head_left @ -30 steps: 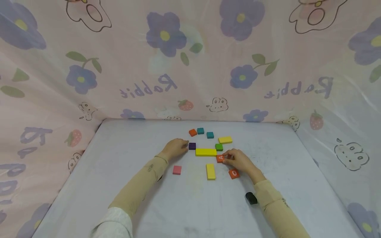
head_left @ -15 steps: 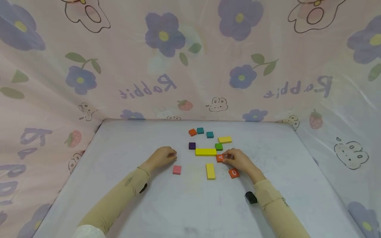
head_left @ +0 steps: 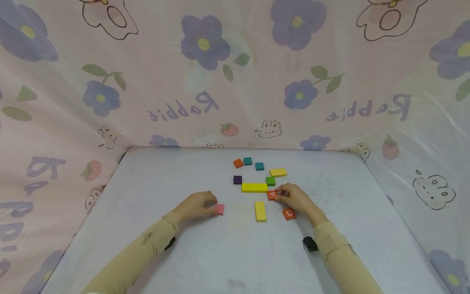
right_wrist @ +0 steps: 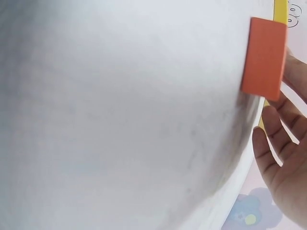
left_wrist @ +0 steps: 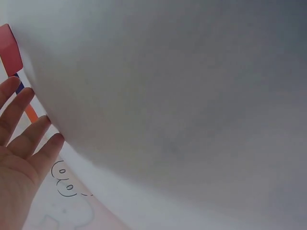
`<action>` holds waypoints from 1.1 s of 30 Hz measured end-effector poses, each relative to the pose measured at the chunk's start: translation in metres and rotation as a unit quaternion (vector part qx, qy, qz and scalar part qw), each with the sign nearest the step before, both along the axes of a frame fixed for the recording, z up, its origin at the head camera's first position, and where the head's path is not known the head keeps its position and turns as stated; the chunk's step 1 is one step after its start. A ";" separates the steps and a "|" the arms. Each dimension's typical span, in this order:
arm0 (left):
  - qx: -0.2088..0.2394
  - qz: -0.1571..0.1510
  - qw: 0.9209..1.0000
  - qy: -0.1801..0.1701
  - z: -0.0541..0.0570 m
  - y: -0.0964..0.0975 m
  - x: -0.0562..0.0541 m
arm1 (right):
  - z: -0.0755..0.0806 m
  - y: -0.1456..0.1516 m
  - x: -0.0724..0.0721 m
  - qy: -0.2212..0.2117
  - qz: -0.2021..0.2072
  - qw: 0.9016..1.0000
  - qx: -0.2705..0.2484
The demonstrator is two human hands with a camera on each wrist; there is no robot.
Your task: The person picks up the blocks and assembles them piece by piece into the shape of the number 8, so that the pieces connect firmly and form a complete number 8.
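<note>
In the head view my left hand reaches the near side of the table, its fingertips at the left edge of a pink block. The left wrist view shows that hand's fingers spread and fairly straight, the pink block just beyond them. My right hand pinches the right edge of an orange block marked A. This block meets the right end of a long yellow block. In the right wrist view an orange block hides part of the right hand.
A purple block and a green block stand by the long yellow one. Farther back are an orange block, teal blocks and a yellow block. Nearer lie another yellow block and an orange O block.
My left hand has left the purple block's side and come nearer and lower, to the pink block's left edge. The right hand stays at the A block.
</note>
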State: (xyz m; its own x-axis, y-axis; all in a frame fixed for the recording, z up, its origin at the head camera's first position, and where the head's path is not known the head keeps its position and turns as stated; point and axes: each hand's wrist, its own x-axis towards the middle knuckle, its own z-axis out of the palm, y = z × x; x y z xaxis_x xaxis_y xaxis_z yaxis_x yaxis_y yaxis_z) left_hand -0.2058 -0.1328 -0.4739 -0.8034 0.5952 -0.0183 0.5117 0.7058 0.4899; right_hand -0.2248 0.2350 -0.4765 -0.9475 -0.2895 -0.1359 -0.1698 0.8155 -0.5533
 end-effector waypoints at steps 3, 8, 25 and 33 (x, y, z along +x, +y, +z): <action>-0.003 -0.016 1.000 0.023 0.000 -0.002 0.002 | 0.000 0.000 -0.001 0.001 -0.001 1.000 0.000; -0.002 -0.030 0.998 0.055 -0.003 -0.003 0.004 | -0.002 0.001 -0.001 0.001 -0.004 1.000 -0.001; -0.029 -0.035 0.984 0.175 -0.010 0.008 0.001 | 0.000 0.001 0.001 -0.005 -0.011 1.000 0.000; -0.063 -0.025 0.984 0.164 -0.003 0.021 -0.003 | -0.001 0.000 0.000 -0.008 -0.010 1.000 0.001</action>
